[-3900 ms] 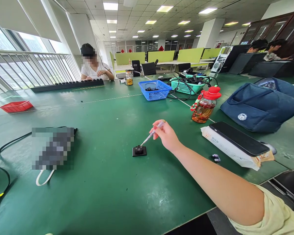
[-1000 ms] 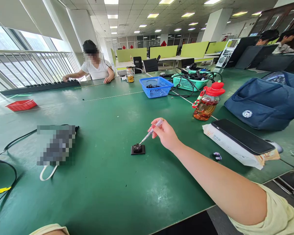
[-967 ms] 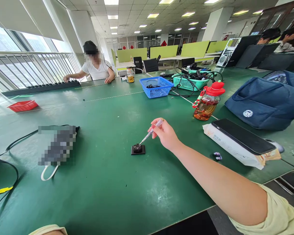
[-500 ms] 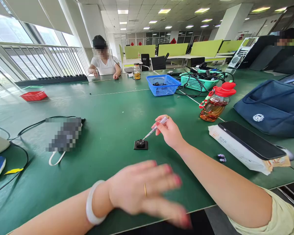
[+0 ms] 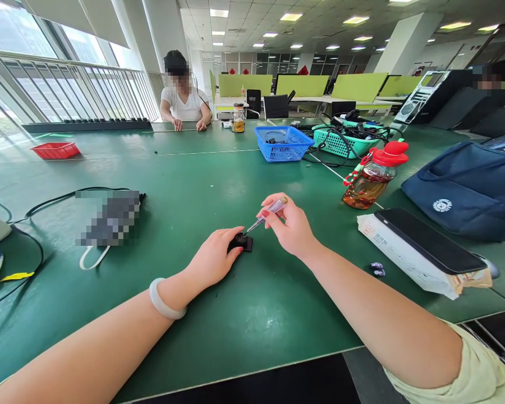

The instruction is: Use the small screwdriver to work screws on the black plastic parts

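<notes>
Your right hand [image 5: 288, 224], at the centre of the frame, has its grip pinched closed around the clear handle of a screwdriver [image 5: 276, 207], which slants down to the left. Its tip is at the top of a small black block [image 5: 248, 244], though whether it touches is too fine to tell. The block sits on the green table [image 5: 180, 196] just below the frame's centre. Your left hand [image 5: 212, 255] comes in from the lower left, its grip closed about the block's left side, with the thumb at the near edge and the fingers at the far one. You have a pale bracelet [image 5: 165, 300] on that wrist.

Right of your right forearm lies a small purple thing [image 5: 377, 269]. Further right, a black phone [image 5: 433, 238] rests on a white packet [image 5: 398, 255]. Above them stand a red-lidded bottle [image 5: 370, 182] and, at the right edge, a navy bag [image 5: 467, 193]. In the upper middle you have a blue basket [image 5: 284, 148] next to a green basket [image 5: 340, 145] heaped with cables. At left are a blurred-out dark object with a white loop [image 5: 92, 261] and, higher up, a red tray [image 5: 55, 150]. A person [image 5: 183, 101] in white sits across the table, upper left.
</notes>
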`<state>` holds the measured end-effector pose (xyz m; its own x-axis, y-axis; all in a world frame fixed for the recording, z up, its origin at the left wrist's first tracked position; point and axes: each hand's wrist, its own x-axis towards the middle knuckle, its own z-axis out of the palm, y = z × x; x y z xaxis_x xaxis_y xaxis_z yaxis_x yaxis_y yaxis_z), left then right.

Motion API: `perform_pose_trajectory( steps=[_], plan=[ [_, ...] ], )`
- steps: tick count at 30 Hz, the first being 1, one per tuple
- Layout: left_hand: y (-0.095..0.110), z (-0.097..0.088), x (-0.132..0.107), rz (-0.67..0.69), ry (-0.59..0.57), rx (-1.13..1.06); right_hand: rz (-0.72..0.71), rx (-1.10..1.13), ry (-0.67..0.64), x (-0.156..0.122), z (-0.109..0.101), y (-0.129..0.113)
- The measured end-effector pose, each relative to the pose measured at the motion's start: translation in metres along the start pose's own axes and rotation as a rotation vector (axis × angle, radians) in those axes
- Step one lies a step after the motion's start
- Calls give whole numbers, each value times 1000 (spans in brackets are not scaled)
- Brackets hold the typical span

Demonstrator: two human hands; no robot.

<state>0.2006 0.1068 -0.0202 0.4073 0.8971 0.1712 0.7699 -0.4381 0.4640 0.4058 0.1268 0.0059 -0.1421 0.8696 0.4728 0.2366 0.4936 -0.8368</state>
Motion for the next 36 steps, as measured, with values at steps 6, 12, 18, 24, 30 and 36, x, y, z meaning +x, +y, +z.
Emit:
perform_pose_trajectory(
  steps=[6, 12, 18, 24, 30, 36],
  plan=[
    [0, -2, 3, -11, -31, 3, 67, 111, 28, 3, 2, 5],
    [1, -3, 4, -22, -29, -21, 145, 201, 69, 9, 1, 15],
    [-2, -3, 4, -15, -11, -31, 257, 175, 119, 14, 0, 27],
    [-3, -3, 4, -7, -2, -37, 256, 204, 108, 12, 0, 27],
    [-4, -2, 4, 1, -7, -36, -55, -10, -22, -4, 3, 0],
    [-5, -1, 4, 24, 3, -41, -116, -57, -86, -6, 6, -10]
  ],
)
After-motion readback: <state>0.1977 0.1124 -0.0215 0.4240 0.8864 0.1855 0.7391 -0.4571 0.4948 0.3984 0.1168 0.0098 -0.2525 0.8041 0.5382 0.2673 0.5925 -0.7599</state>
